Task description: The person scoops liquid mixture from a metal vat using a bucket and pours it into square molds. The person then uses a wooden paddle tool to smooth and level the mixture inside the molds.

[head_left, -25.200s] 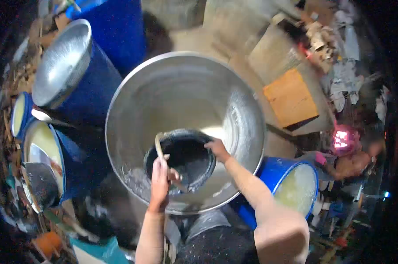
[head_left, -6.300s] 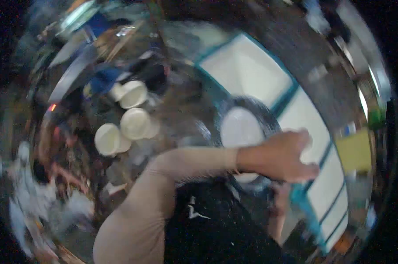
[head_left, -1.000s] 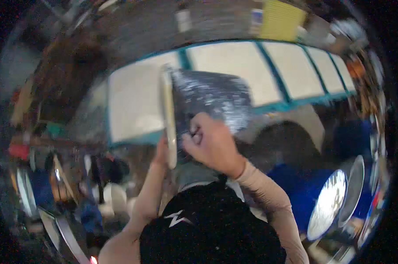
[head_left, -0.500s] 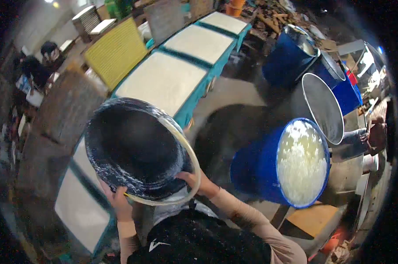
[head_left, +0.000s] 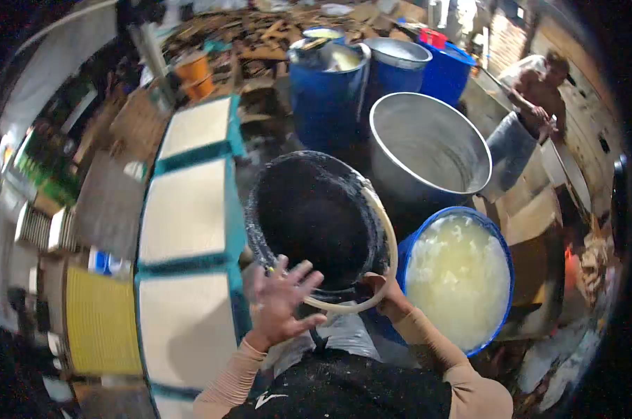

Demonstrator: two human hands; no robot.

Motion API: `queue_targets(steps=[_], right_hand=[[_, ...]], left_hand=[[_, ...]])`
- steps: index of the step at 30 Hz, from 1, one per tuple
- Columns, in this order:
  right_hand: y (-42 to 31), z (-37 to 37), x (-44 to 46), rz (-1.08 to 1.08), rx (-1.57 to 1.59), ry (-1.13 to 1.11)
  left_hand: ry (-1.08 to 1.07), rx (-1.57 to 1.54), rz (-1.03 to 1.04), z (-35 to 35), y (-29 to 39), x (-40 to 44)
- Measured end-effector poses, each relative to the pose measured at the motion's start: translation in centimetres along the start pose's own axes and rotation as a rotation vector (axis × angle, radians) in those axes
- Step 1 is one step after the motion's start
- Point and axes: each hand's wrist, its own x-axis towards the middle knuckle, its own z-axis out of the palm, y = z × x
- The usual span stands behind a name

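Note:
A black bucket (head_left: 314, 216) with white residue around its mouth hangs tilted before me, its dark inside facing up. Along its rim runs a thick pale hoop (head_left: 393, 241). My right hand (head_left: 388, 295) is closed on the bucket's near right edge, by the hoop. My left hand (head_left: 282, 302) is open, fingers spread, in front of the bucket's near left edge; contact cannot be made out. Just right of the bucket stands a blue drum (head_left: 511, 290) filled with cloudy yellowish liquid and white clumps.
A large metal vat (head_left: 427, 140) stands beyond the drum. Trays with flat white surfaces (head_left: 183, 209) line the left, beside a yellow ribbed panel (head_left: 103, 321). More blue drums (head_left: 326, 98) stand behind. Another person (head_left: 539, 98) is at the right, near scattered wood.
The view has swung right. The bucket has moved toward the liquid-filled drum. My left hand has come off the bucket's edge and spread open; my right hand keeps hold.

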Motion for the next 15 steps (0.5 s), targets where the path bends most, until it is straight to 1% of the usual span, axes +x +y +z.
queue_targets(steps=[2,3,5,6,7,8,9,10,11,12,13,14,15], right_hand=[[-4.2,0.4,3.7,0.130,0.224,0.159],[-7.7,1.8,4.5,0.079,-0.030,0.143],[-10.3,2.5,9.4,0.031,-0.279,0.137],[-9.8,2.2,10.7,-0.092,-0.134,0.126],[-10.0,2.2,13.6,-0.209,0.012,0.116],[-10.3,0.5,17.1,-0.144,-0.142,0.130],[-12.2,1.4,19.1,-0.135,-0.141,0.136],[-14.9,3.2,21.3,-0.136,-0.133,0.109],[-16.9,4.5,23.5,-0.139,-0.125,0.082],[-14.2,2.9,28.3,-0.295,-0.137,-0.017],[-14.7,2.8,31.6,-0.133,-0.112,-0.059],[-15.2,2.8,34.9,0.031,-0.094,-0.095],[-19.0,5.2,37.0,0.107,-0.183,-0.107]], left_hand=[[-0.098,0.063,0.347,2.9,-2.8,6.4],[-0.110,0.057,0.368,4.8,-5.2,9.6],[-0.109,0.028,0.520,8.4,-10.1,16.2],[-0.054,0.016,0.523,8.3,-10.2,18.7],[-0.063,0.022,0.532,8.8,-12.1,22.1],[-0.045,0.012,0.534,9.7,-14.3,25.5],[-0.032,-0.006,0.529,10.1,-15.9,28.1],[0.009,-0.035,0.554,9.0,-16.2,31.5],[0.007,-0.037,0.559,7.8,-16.7,35.0],[0.058,-0.111,0.560,6.4,-17.2,38.2],[0.114,-0.184,0.557,5.3,-18.2,41.1],[0.183,-0.195,0.596,4.3,-19.6,43.8],[0.238,-0.175,0.597,3.6,-21.8,46.3]])
